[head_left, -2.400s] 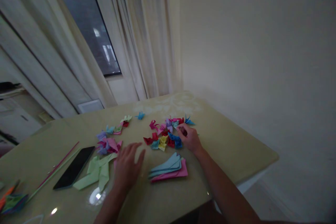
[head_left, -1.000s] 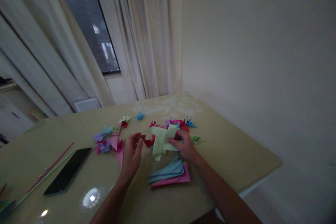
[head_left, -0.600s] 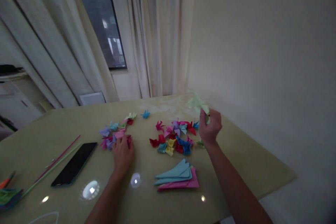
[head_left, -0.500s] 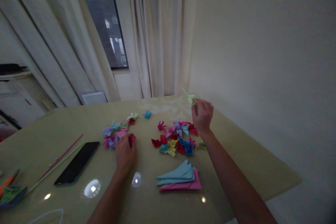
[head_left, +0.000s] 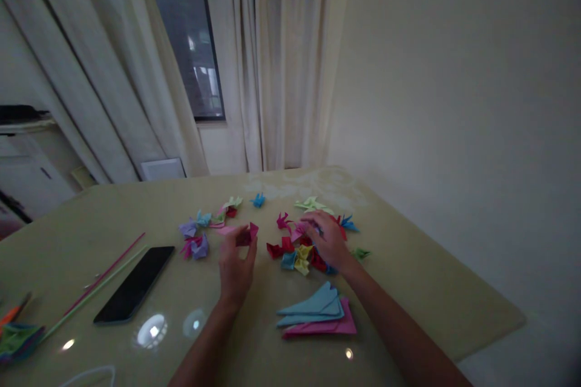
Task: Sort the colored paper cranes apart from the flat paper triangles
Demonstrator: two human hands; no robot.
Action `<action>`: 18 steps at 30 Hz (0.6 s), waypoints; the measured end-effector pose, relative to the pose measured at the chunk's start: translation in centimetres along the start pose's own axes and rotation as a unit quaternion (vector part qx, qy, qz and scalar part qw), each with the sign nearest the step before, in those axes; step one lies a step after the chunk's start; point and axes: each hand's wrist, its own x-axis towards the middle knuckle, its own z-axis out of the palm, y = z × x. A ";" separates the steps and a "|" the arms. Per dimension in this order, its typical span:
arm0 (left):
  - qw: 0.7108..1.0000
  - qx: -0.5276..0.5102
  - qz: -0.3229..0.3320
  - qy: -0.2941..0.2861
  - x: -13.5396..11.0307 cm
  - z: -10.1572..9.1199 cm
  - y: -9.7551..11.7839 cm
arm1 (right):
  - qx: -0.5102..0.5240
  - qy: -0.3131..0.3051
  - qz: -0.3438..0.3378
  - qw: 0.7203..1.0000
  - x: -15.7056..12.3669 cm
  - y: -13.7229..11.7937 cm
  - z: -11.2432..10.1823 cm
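My left hand [head_left: 236,267] is raised a little over the table, with a pink folded paper piece [head_left: 242,233] pinched at its fingertips. My right hand [head_left: 327,240] rests on a heap of small coloured origami pieces [head_left: 297,252], fingers spread over them. A pale green folded piece [head_left: 310,204] lies on the table just beyond that hand. In front of my right forearm lies a stack of blue and pink folded sheets [head_left: 320,312].
A smaller cluster of origami pieces [head_left: 198,238] lies left of my left hand. A black phone [head_left: 135,283] and two thin sticks [head_left: 105,282] lie further left on the yellowish table [head_left: 408,278]. Curtains and a wall stand behind; the table edge runs at right.
My right hand carried the pale green piece from near me to the far side, set it down and came back onto the heap. My left hand picked a pink piece from the left cluster.
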 end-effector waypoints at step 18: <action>0.969 0.043 0.206 -0.129 -2.7 0.1 1.5 | 0.154 0.114 0.075 0.979 -3.9 -0.6 0.2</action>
